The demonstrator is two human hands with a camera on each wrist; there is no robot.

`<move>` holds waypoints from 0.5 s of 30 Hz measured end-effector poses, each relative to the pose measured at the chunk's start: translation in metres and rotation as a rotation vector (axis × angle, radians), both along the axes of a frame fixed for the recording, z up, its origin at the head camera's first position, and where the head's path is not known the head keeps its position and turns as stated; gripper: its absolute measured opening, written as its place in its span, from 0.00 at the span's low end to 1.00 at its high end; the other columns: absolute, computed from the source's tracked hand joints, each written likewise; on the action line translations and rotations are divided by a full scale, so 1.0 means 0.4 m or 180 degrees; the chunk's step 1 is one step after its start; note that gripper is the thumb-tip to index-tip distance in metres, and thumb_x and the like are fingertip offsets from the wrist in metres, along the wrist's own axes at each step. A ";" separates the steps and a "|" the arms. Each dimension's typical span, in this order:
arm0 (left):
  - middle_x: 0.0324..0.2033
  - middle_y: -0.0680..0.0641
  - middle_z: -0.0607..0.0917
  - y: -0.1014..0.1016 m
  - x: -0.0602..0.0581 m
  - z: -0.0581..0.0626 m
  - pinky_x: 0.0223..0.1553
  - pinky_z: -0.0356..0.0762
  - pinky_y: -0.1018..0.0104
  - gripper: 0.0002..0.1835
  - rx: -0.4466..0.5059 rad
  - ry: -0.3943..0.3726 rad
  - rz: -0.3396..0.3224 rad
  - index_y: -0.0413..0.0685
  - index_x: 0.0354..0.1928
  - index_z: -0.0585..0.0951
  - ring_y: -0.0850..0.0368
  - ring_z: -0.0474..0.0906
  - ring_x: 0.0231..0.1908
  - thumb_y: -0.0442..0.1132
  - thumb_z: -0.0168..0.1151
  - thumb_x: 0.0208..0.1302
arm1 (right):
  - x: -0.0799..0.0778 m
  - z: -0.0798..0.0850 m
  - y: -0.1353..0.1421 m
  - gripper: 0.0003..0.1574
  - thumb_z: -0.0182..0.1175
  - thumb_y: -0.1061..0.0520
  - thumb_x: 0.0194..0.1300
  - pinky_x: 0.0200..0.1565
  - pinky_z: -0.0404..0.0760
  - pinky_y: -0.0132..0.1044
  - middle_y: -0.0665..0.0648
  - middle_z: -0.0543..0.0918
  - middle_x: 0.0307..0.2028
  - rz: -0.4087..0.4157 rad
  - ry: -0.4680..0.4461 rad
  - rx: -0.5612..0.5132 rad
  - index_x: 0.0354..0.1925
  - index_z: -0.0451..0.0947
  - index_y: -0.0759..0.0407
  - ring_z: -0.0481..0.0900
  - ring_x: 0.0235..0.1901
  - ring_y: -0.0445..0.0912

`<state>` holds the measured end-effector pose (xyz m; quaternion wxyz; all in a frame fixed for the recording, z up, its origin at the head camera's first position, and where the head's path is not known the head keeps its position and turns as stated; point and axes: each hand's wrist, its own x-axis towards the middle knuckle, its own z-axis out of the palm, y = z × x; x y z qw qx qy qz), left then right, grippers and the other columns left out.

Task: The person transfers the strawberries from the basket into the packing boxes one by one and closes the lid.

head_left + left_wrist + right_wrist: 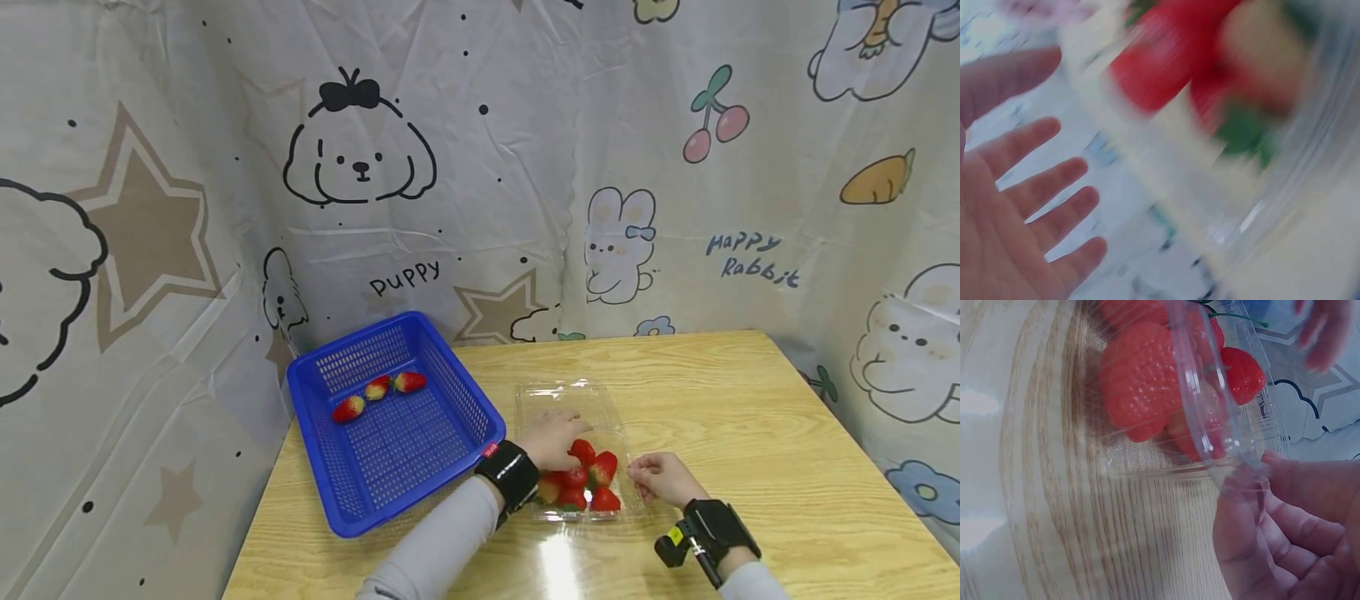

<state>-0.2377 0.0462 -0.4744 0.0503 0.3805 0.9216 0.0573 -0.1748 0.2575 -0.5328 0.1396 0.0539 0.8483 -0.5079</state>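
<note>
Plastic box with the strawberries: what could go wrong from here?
The right hand pinches the box at one edge, so the thin plastic might flex or the box tip.
The left hand is right by the strawberries and could knock some.
The left wristband looks near the blue basket's corner and may bump it.

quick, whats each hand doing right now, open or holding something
Left hand: open, holding nothing, beside the strawberries.
Right hand: closed, pinching the edge of the clear plastic container.
</note>
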 end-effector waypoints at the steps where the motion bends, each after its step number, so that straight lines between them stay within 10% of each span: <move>1: 0.60 0.48 0.70 -0.011 -0.009 0.028 0.61 0.60 0.56 0.31 0.0029 -0.0072 0.0043 0.56 0.60 0.72 0.52 0.64 0.60 0.48 0.64 0.51 | 0.001 0.001 0.000 0.12 0.53 0.64 0.64 0.26 0.77 0.38 0.55 0.73 0.20 0.0003 -0.0003 -0.0001 0.39 0.73 0.75 0.72 0.21 0.44; 9: 0.66 0.43 0.60 -0.164 -0.129 0.254 0.65 0.47 0.47 0.39 0.0369 0.0056 0.0386 0.54 0.67 0.62 0.45 0.54 0.65 0.50 0.64 0.52 | 0.003 0.007 -0.001 0.12 0.53 0.64 0.64 0.26 0.78 0.39 0.55 0.74 0.20 -0.0004 -0.0011 0.0049 0.39 0.73 0.75 0.72 0.21 0.44; 15: 0.69 0.41 0.52 -0.303 -0.210 0.306 0.65 0.42 0.45 0.44 0.0851 0.0336 0.0939 0.55 0.70 0.51 0.43 0.48 0.67 0.48 0.63 0.54 | 0.002 0.011 -0.002 0.11 0.53 0.64 0.63 0.26 0.78 0.39 0.56 0.74 0.20 -0.0010 -0.0031 0.0031 0.39 0.73 0.75 0.72 0.21 0.44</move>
